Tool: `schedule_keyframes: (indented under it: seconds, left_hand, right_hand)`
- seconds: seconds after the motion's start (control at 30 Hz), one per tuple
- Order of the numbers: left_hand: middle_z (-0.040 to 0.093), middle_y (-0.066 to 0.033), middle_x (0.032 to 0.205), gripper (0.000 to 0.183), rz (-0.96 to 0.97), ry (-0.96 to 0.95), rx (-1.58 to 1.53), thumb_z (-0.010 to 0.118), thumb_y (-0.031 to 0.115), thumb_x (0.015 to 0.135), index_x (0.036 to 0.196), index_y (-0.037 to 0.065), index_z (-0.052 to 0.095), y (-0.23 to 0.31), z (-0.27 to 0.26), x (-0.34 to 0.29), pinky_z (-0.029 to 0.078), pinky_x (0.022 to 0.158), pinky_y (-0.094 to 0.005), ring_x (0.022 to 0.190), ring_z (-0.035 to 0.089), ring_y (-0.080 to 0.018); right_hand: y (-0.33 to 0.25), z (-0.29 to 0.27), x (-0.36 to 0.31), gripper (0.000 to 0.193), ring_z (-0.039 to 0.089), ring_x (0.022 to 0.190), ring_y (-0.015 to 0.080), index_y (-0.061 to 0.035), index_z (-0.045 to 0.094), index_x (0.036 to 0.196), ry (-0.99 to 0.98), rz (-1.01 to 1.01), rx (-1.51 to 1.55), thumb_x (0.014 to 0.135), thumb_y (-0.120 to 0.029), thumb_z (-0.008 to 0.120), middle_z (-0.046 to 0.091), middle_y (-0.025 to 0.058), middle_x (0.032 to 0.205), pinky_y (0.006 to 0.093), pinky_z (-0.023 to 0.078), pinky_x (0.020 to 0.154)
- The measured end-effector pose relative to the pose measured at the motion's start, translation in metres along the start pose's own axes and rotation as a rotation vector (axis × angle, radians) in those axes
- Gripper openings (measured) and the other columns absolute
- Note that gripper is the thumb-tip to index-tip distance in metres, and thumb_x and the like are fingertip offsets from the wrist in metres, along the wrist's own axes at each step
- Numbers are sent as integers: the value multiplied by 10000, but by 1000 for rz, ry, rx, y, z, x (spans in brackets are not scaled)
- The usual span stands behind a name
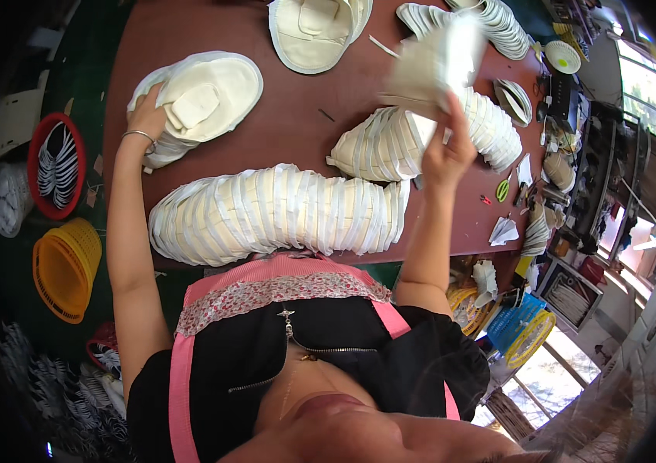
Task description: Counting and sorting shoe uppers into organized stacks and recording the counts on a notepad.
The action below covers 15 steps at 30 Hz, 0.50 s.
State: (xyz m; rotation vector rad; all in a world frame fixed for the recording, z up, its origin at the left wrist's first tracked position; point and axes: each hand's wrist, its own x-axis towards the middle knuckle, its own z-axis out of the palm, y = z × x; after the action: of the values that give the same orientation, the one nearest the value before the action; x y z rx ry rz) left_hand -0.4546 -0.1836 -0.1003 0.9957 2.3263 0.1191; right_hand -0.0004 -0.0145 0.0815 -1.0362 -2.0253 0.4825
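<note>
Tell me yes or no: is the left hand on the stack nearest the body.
No, the left hand touches the rim of another pile, beyond that stack.

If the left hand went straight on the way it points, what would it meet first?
The left hand would most likely meet the oval cream fabric piece with the white rim, whose left edge it seems to touch; depth there is unclear.

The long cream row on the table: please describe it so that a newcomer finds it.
Find the brown table, then the pink apron at its edge. Just beyond the apron, a long row of overlapping cream pieces with pale edging runs left to right. Unlike the pile the left hand touches, this row is nearest the person.
</note>
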Motion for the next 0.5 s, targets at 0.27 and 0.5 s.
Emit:
schedule_keyframes:
  seconds: [0.27,0.5]
  left_hand:
    - [409,-193,1519,721,107,-183,-55,408,661,930,1506,227,415,91,20,-59,256,1170,-495,1401,349,-435]
    - [389,-156,1521,792,5,-116,-133,428,758,873,1494,267,440,88,38,-67,274,1142,-554,1378,304,-465]
  right_hand:
    - [108,-48,-75,328,667,951,294,-22,652,1238,-302,240,-372,918,-24,577,704,168,1087,342,494,910]
    - [-30,157,-66,357,593,1048,349,-33,627,1085,-560,295,81,835,-264,733,636,174,1082,448,505,863]
